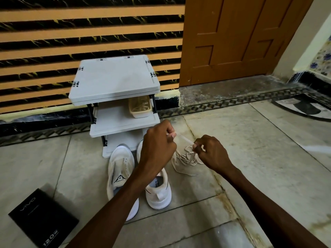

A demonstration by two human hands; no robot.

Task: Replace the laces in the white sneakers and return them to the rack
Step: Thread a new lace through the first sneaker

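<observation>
A box (43, 219) lies far left. The rack (114, 81) stands against the wall, and the sneakers (118, 169) sit on the floor just before it. The left hand (157, 145) and right hand (211, 153) each pinch one lace (184, 139), taut between them above a loose bundle (182, 160). A single lace is apparently being freed; next it needs an end fed into a sneaker's eyelet.

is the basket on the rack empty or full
Not empty: the basket on the middle shelf of the rack holds a loose pale coil, apparently laces.
</observation>
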